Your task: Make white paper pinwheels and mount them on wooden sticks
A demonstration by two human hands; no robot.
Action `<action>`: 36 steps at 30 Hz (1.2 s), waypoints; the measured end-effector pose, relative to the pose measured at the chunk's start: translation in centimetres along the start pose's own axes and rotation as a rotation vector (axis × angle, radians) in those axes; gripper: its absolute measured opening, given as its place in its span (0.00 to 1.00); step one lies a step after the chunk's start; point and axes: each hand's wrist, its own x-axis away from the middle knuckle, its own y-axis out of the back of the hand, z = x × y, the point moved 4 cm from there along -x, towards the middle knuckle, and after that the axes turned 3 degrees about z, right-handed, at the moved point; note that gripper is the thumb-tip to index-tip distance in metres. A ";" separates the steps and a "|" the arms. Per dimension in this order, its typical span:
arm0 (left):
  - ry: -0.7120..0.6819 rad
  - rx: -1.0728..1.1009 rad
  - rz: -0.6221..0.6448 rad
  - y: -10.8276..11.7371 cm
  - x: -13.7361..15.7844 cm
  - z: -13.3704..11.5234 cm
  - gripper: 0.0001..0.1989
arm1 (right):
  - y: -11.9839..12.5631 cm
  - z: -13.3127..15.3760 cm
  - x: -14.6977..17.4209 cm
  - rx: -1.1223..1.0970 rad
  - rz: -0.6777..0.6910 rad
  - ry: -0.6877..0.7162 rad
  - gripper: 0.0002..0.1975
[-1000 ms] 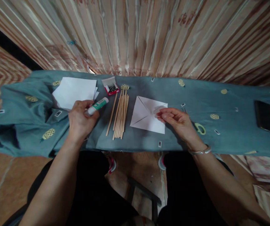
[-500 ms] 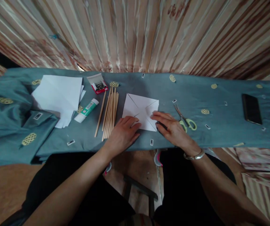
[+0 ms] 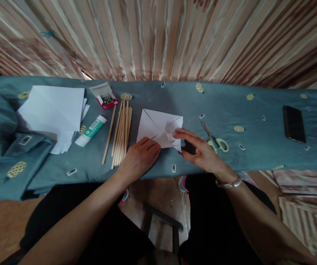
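Observation:
A square of white paper [image 3: 153, 125] lies in front of me, with dark diagonal cuts running in from its corners. My left hand [image 3: 142, 156] is closed at its lower left corner, fingers curled together over the edge; the thumb is mostly hidden. At the right edge, my right hand [image 3: 198, 151] has its thumb and fingers apart. Its fingertips touch the paper's right flap, which bends up and inward. Just beyond that hand lie scissors [image 3: 216, 140] with light green handles. Several thin wooden sticks [image 3: 122, 132] lie left of the paper.
Left of the sticks are a green and white glue stick [image 3: 90, 131], a small red box [image 3: 107, 100] of metal pins and a stack of white paper [image 3: 56, 110]. A black phone [image 3: 294, 124] lies far right on the blue-green cloth [image 3: 258, 147]. A pleated curtain [image 3: 153, 40] hangs behind.
The paper's right flap has lifted and curled inward at my right fingertips. My left fingers have curled closer together on the paper. The view has turned slightly, shifting the left side's things leftward.

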 end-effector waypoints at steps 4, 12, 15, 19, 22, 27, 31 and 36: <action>0.008 0.096 -0.043 0.3 0.5 -0.2 0.09 | 0.2 0.4 -0.2 -0.163 0.028 -0.046 0.21; 0.018 0.153 -0.054 0.0 0.9 -0.2 0.08 | 0.5 1.1 -0.5 -0.234 0.000 -0.057 0.15; 0.025 0.148 -0.050 -0.1 0.8 -0.2 0.08 | -0.3 0.6 -0.8 -0.222 -0.045 -0.059 0.07; 0.021 0.133 -0.048 0.0 0.7 -0.3 0.08 | -1.1 0.1 -1.2 -0.253 -0.121 -0.042 0.03; 0.030 0.126 -0.040 0.1 0.7 -0.5 0.08 | -1.3 0.1 -1.5 -0.233 -0.158 -0.053 0.04; 0.028 0.165 -0.053 0.2 0.7 -0.8 0.12 | -1.8 0.5 -1.8 -0.116 -0.211 -0.076 0.01; -0.019 0.180 -0.050 0.0 0.8 -1.0 0.10 | -2.2 0.9 -2.0 0.023 -0.243 -0.056 0.02; -0.008 0.162 -0.041 -0.1 0.8 -0.9 0.10 | -2.5 1.4 -2.2 0.120 -0.258 -0.052 0.01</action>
